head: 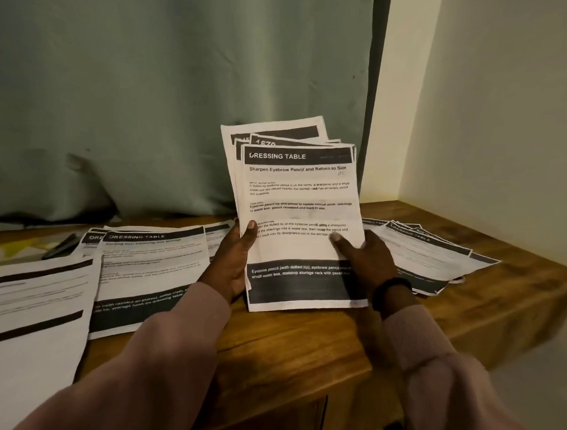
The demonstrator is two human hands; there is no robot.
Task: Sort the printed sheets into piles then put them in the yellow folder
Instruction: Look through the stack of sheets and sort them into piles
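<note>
Sheaf (300, 196): frame centre, upright, fanned, gripped at its lower edges by left hand (232, 261) and right hand (364, 259), thumbs on the front sheet. Piles on worktop (303, 337): left pile (148, 268), right pile (428, 255). Curtain (167, 98) behind.

Green curtain (170, 92) behind wooden table (303, 337), cream wall (491, 103).

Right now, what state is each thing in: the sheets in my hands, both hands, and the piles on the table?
Held stack: upright, fanned, bottom edge on the table.
Left hand: grips the stack's left edge.
Right hand: holds its right edge, thumb on the front sheet.
Left pile: flat, overlapping.
Right pile: flat, fanned.
</note>
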